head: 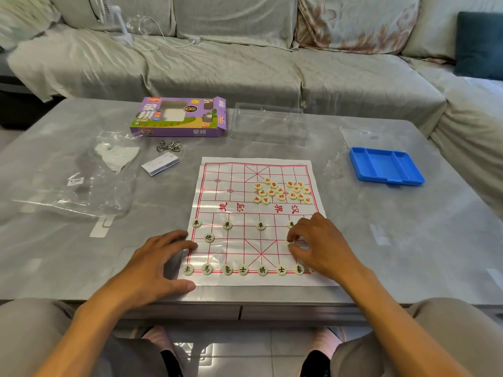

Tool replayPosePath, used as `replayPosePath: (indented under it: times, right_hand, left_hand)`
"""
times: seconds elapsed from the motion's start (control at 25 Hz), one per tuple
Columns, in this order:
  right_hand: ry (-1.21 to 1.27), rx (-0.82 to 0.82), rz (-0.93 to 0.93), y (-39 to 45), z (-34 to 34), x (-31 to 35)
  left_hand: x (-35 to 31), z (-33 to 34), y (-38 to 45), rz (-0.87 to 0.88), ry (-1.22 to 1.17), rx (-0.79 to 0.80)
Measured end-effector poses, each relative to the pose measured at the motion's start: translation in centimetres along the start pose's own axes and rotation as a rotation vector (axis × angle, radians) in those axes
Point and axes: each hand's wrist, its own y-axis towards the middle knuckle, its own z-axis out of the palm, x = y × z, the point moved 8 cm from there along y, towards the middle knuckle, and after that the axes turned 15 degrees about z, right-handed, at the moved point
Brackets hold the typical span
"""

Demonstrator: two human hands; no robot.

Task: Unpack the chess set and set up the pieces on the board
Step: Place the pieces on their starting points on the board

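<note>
**Black pieces lined up, red pieces still heaped on the far half**

The blue tray (386, 165) sits empty on the right part of the table (353, 268), its compartments bare, well apart from the board (257, 221). A clear plastic box (268, 122) stands beyond the board, nothing visible inside it. Next to it lies the purple carton (179, 117), printed "XIANG" beside large Chinese characters, its window showing no pieces. A crumpled clear bag (81, 180) lies on the left part of the table, holding something white; a small white booklet (160, 164) and some metal rings (168, 146) lie between it and the board.

The paper board lies near the table's front edge, its near border close to that edge. Bare table is open to the right of the board, between it and the tray, and along the far left.

Black-lettered pieces (227, 269) stand along the nearest row, with more on the soldier line and one cannon at left. Red-lettered pieces (281, 191) sit in a loose heap on the far right of the board. Red river characters cross the middle.

The left hand (160, 263) rests flat and open, fingertips pressing the board's left border. The right hand (318, 244) has its grip pinched on one piece (290, 241) at the right cannon point.
</note>
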Motion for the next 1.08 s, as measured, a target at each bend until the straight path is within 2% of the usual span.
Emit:
replayPosePath:
  times: [0.4, 0.56, 0.64, 0.8, 0.88, 1.08]
  right_hand:
    - [0.09, 0.061, -0.022, 0.2, 0.7, 0.0]
    - [0.04, 0.059, -0.056, 0.0, 0.8, 0.5]
    - [0.105, -0.004, 0.007, 0.3, -0.2, -0.4]
    - [0.178, -0.235, 0.324, 1.3, -2.7, -6.2]
    - [0.18, -0.236, 0.407, 1.4, -2.5, -7.9]
    - [0.159, -0.163, 0.361, 1.9, -1.0, -7.3]
  left_hand:
    - [0.3, 0.0, -0.1, 0.0, 0.016, 0.003]
    - [0.3, 0.1, -0.2, -0.014, 0.011, 0.012]
    - [0.2, 0.1, -0.2, -0.01, 0.017, 0.019]
    - [0.2, 0.1, -0.2, -0.017, 0.032, 0.034]
    - [0.1, 0.1, -0.1, -0.018, 0.038, 0.037]
    - [0.0, 0.1, -0.2, -0.023, 0.036, 0.043]
